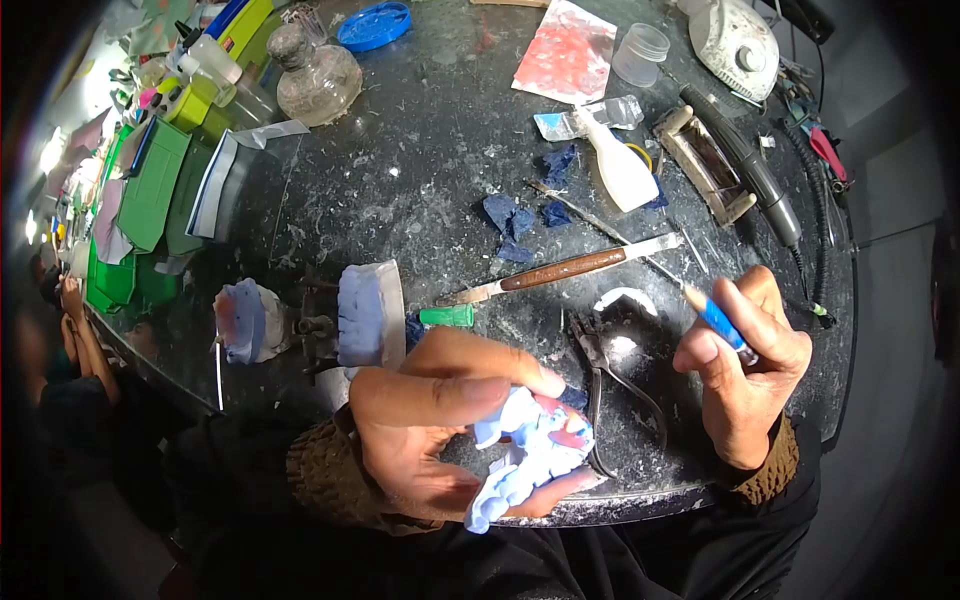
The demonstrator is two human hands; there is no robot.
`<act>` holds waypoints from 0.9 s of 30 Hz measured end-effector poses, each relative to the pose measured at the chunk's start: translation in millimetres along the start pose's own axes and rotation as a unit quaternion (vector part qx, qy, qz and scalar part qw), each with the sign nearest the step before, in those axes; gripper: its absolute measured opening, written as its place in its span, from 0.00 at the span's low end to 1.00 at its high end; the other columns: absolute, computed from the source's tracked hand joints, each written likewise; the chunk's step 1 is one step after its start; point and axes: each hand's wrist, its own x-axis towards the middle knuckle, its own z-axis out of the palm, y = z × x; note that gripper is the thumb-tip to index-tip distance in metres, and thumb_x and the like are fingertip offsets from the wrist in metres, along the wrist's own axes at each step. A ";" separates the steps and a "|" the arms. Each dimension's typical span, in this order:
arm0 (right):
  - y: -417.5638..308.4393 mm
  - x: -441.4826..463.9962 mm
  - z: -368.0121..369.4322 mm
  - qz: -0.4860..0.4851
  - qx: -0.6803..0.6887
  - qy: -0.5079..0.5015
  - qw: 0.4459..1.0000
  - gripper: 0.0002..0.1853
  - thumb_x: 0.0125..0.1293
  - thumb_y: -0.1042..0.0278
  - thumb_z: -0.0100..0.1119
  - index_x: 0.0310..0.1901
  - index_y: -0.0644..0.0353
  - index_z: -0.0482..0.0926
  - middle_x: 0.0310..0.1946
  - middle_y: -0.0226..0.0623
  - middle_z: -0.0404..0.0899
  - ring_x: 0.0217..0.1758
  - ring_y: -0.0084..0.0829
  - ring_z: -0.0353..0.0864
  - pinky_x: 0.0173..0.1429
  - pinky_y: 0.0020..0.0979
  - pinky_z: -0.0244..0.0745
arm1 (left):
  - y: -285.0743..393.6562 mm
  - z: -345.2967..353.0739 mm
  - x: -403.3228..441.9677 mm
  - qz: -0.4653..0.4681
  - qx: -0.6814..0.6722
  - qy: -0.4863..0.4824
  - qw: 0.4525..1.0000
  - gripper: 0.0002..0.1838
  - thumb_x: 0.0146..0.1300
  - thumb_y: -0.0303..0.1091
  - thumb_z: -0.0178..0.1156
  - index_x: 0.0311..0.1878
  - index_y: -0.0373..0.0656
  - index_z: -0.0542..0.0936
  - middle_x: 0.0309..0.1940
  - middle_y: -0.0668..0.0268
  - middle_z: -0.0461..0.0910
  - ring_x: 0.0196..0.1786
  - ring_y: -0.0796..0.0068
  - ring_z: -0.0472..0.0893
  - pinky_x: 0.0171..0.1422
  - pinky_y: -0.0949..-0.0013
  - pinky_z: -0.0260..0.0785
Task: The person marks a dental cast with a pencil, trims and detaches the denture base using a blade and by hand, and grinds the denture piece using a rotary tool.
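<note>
My left hand (430, 420) is wrapped round a pale blue dental cast (525, 460) with pink patches, near the front edge of the dark bench. To the right, my right hand (745, 360) pinches a blue pencil (718, 322), its bare wooden tip pointing up and left, apart from the cast. Between the hands lie metal pliers (597, 360) and a white curved piece (627, 300). A brown-handled spatula (570, 269) rests beyond them, with a small green cap (447, 316) beside its left end.
Blue-and-white casts on a metal articulator (316, 325) stand left. Behind are a white bottle (622, 165), blue scraps (508, 215), a glass burner (315, 80), a red-smeared sheet (567, 52) and a dark handpiece (745, 160). Green bins (153, 185) line the left; another person's arms (88, 335) show there.
</note>
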 end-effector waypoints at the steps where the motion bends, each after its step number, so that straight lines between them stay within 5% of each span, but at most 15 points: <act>1: -1.2 0.6 0.7 0.018 0.001 0.001 1.000 0.18 0.60 0.70 0.63 0.52 0.64 0.77 0.25 0.32 0.69 0.22 0.21 0.72 0.34 0.21 0.70 | 0.0 -0.4 0.6 0.000 -0.003 -0.002 1.000 0.52 0.32 0.25 0.80 0.57 0.41 0.50 0.37 0.51 0.69 0.29 0.73 0.78 0.32 0.75 0.80; 5: -5.4 1.3 5.8 0.075 0.020 0.023 0.997 0.17 0.60 0.69 0.63 0.50 0.63 0.79 0.25 0.31 0.70 0.24 0.20 0.70 0.32 0.21 0.64 | 4.7 8.5 -5.5 -0.049 -0.070 0.070 0.994 0.40 0.38 0.25 0.77 0.52 0.41 0.60 0.45 0.48 0.72 0.39 0.71 0.79 0.38 0.75 0.77; 11: -4.0 1.8 11.6 0.100 0.119 0.105 0.982 0.15 0.58 0.77 0.64 0.48 0.63 0.81 0.28 0.33 0.74 0.30 0.21 0.72 0.37 0.21 0.66 | 7.9 7.2 -2.5 -0.070 -0.074 0.058 0.993 0.39 0.39 0.23 0.76 0.51 0.41 0.59 0.45 0.47 0.72 0.38 0.69 0.80 0.39 0.72 0.79; 14: 1.6 0.6 11.4 0.055 0.169 0.095 0.980 0.16 0.66 0.64 0.55 0.49 0.66 0.75 0.40 0.43 0.75 0.40 0.32 0.78 0.43 0.29 0.76 | -0.3 1.2 2.6 -0.023 -0.046 -0.006 0.999 0.50 0.31 0.24 0.80 0.53 0.42 0.52 0.38 0.50 0.69 0.27 0.66 0.80 0.33 0.68 0.82; 16: 2.4 1.7 14.7 0.031 0.208 0.107 0.972 0.20 0.68 0.56 0.50 0.49 0.67 0.72 0.47 0.50 0.74 0.44 0.38 0.80 0.46 0.35 0.80 | -1.7 2.0 2.7 -0.016 -0.053 -0.006 0.998 0.50 0.30 0.23 0.80 0.53 0.41 0.52 0.38 0.50 0.69 0.27 0.66 0.80 0.33 0.69 0.81; 19: 3.2 1.2 15.1 0.024 0.242 0.100 0.965 0.18 0.70 0.57 0.48 0.46 0.68 0.70 0.49 0.54 0.73 0.43 0.38 0.81 0.46 0.35 0.80 | -0.2 4.1 0.8 -0.023 -0.048 -0.002 0.999 0.50 0.30 0.22 0.79 0.53 0.41 0.53 0.38 0.50 0.69 0.28 0.66 0.80 0.33 0.69 0.81; 24: -6.2 0.7 21.5 -0.006 0.229 0.119 0.966 0.06 0.66 0.78 0.51 0.43 0.69 0.70 0.45 0.53 0.72 0.44 0.38 0.81 0.48 0.36 0.82 | 4.8 5.1 -0.9 -0.038 -0.038 0.022 0.998 0.45 0.33 0.21 0.78 0.52 0.40 0.56 0.40 0.50 0.70 0.33 0.68 0.80 0.35 0.71 0.80; 27: -17.2 -4.8 11.8 -0.027 0.148 0.054 0.987 0.10 0.61 0.84 0.55 0.44 0.67 0.71 0.43 0.48 0.69 0.46 0.40 0.80 0.48 0.37 0.83 | 4.4 11.3 -7.2 -0.062 -0.092 0.067 0.992 0.37 0.39 0.21 0.76 0.51 0.39 0.62 0.44 0.48 0.72 0.40 0.67 0.80 0.40 0.71 0.79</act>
